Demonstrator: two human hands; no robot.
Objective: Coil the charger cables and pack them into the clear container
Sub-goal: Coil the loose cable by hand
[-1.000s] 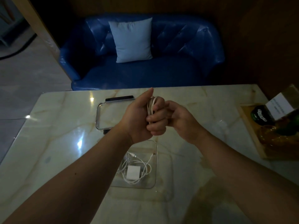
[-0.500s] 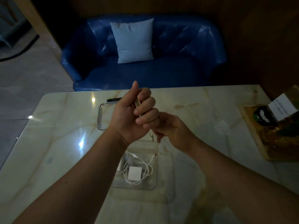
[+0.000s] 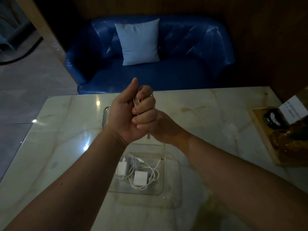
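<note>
My left hand (image 3: 123, 117) grips a coiled white charger cable (image 3: 137, 100) in its fist above the marble table, thumb pointing up. My right hand (image 3: 165, 129) sits just behind and below it, fingers curled in against the coil and mostly hidden. The cable's plug end (image 3: 148, 136) hangs down between the two hands. Below my wrists stands the clear container (image 3: 164, 165). Inside it lie two white charger bricks (image 3: 139, 179) with loosely looped white cables.
The container's clear lid (image 3: 104, 117) lies on the table beyond it, partly behind my left hand. A wooden tray (image 3: 260, 129) with a dark jar and a card stands at the right edge. A blue sofa (image 3: 183, 72) with a pale cushion faces the table's far side.
My left hand rose with the coil and has stayed up. My right hand dropped below it, then came back up against the coil; the plug end now dangles between them.
</note>
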